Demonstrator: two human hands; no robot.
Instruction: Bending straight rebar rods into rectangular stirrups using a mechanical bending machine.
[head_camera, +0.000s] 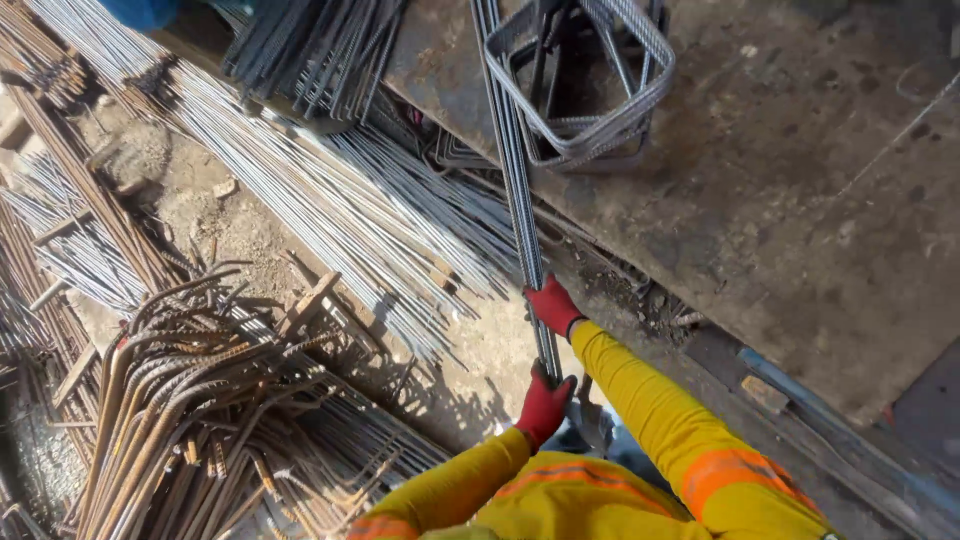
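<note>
Your fingers are wrapped tight on both hands around the same thin bundle of grey ribbed steel rods (520, 190), and that bundle is the landmark for everything else here. Your right hand (551, 305) in its red glove grips the rods farther from you, just where they leave the edge of the stained metal worktop (800, 200); your left hand (543, 405), also red-gloved, clamps them lower down, close to your body. Both yellow sleeves with orange bands reach in from below.

The rods run straight away from you across the worktop, passing just left of a stack of bent grey rebar stirrups (600, 90) lying on it. Those formed loops look finished, while the bundle in your grip is unbent along the length in view, so by my reading the bending of this lot is not yet done.

Left of the bundle, long straight rods (330, 200) lie piled on the dirt floor; farther left, rusty hooked bars (190, 400) are heaped.
</note>
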